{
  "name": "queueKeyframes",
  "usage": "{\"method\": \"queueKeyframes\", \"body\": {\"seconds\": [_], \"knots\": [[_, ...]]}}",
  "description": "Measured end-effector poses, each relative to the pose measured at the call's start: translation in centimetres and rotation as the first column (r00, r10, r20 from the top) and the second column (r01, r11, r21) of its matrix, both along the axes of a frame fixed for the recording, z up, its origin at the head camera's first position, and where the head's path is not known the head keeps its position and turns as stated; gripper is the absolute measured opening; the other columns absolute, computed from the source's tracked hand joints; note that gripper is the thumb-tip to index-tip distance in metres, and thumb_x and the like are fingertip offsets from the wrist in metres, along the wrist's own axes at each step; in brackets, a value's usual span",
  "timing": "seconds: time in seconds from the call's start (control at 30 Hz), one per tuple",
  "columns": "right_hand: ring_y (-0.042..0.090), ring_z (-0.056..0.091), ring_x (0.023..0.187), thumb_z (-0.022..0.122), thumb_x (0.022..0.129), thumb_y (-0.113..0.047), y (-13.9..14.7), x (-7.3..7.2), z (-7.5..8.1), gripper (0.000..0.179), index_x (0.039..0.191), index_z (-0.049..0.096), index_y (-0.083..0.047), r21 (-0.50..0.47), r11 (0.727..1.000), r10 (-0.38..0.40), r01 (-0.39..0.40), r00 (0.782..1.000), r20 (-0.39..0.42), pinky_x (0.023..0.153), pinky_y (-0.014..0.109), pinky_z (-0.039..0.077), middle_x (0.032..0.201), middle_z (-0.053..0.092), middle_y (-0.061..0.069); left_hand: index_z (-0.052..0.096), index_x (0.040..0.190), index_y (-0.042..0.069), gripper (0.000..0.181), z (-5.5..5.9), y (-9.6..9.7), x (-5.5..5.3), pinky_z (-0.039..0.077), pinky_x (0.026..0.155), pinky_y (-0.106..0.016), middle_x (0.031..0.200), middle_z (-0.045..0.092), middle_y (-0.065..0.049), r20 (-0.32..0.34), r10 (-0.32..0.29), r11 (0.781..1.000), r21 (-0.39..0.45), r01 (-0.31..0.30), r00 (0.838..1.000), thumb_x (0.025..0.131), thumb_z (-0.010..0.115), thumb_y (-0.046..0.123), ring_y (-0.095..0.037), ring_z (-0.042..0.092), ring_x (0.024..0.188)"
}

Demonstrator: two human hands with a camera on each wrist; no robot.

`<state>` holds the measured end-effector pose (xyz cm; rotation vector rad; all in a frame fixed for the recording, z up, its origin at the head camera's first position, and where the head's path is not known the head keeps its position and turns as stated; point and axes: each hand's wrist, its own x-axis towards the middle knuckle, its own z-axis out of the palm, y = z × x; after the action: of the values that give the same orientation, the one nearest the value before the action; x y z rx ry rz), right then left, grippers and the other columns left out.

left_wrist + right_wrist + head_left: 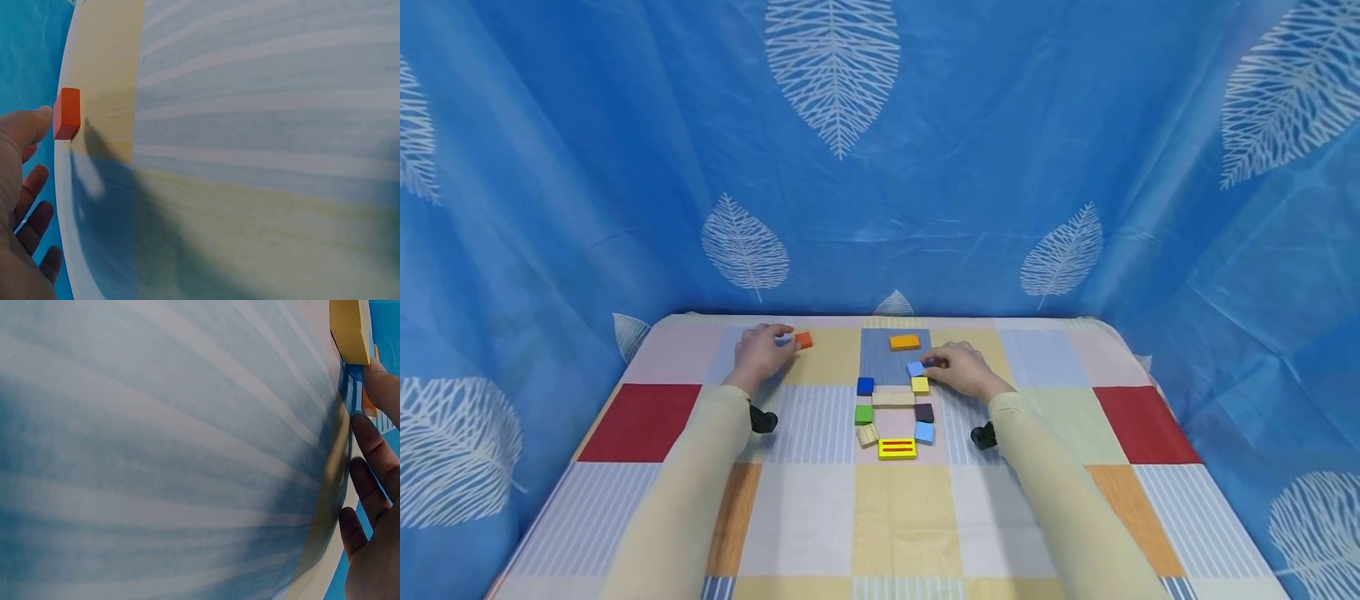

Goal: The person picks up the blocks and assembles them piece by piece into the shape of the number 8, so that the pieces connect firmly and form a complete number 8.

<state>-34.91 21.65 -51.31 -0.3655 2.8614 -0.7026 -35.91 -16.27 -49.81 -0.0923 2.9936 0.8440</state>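
Observation:
My left hand (762, 353) is at the back left of the table, thumb tip right at the side of a small orange-red block (67, 114). In the left wrist view its other fingers are spread apart, away from the block. My right hand (962, 367) pinches a small light blue block (914, 369) between thumb and index finger, just behind a yellow block (921, 385). In the right wrist view that yellow block (351, 331) partly hides the light blue one, while the remaining fingers (369, 487) hang loosely.
Below the hands lies a ring of blocks: dark blue (865, 386), green (863, 414), striped wood (867, 435), striped yellow (897, 449), blue (924, 432) and dark purple (924, 412). A long wooden block (892, 401) spans it. An orange block (905, 342) lies farther back, before a blue curtain (880, 225).

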Motion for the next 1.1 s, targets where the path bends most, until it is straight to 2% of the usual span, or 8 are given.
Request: {"method": "queueKeyframes", "body": {"seconds": [0.17,0.43,0.83,1.1], "knots": [[0.025,0.048,0.106,0.07,0.099,-0.036,-0.02,-0.04,-0.05,0.031,0.128,0.073,-0.026,-0.009,1.0,-0.008,0.008,1.0,0.003,0.096,0.047,0.036,0.106,0.064,-0.002,0.059,0.142,0.012,0.048,-0.15,-0.13,-0.27,0.026,0.111,-0.06,0.147,0.047,-0.021,0.018,0.017,1.0,-0.01,-0.016,1.0,0.1,0.064,0.035,-0.043,0.036,0.132],[0.025,0.047,0.108,0.07,0.099,-0.036,-0.12,-0.11,-0.24,0.029,0.126,0.073,-0.026,-0.005,1.0,-0.013,0.013,1.0,-0.001,0.099,0.048,0.035,0.107,0.064,-0.002,0.06,0.141,0.012,0.048,-0.54,-0.13,-0.72,0.027,0.111,-0.059,0.145,0.05,-0.021,0.046,0.005,1.0,-0.002,-0.005,0.999,0.098,0.066,0.033,-0.042,0.038,0.129],[0.026,0.047,0.107,0.07,0.098,-0.035,-0.17,0.24,-0.09,0.03,0.127,0.073,-0.026,-0.015,1.0,-0.009,0.009,1.0,0.006,0.098,0.049,0.035,0.106,0.064,-0.002,0.06,0.14,0.008,0.049,-0.7,0.0,-0.66,0.031,0.108,-0.058,0.138,0.055,-0.02,0.04,-0.028,0.999,-0.033,0.03,0.999,0.099,0.068,0.033,-0.042,0.041,0.127],[0.025,0.047,0.107,0.071,0.098,-0.036,-0.16,0.16,0.15,0.03,0.126,0.073,-0.027,-0.019,0.999,-0.033,0.033,0.999,0.018,0.097,0.046,0.035,0.106,0.063,-0.003,0.059,0.14,0.007,0.049,-0.49,0.5,-0.57,0.033,0.108,-0.055,0.136,0.057,-0.02,0.027,-0.012,1.0,-0.015,0.012,1.0,0.099,0.068,0.031,-0.041,0.043,0.124]]}}
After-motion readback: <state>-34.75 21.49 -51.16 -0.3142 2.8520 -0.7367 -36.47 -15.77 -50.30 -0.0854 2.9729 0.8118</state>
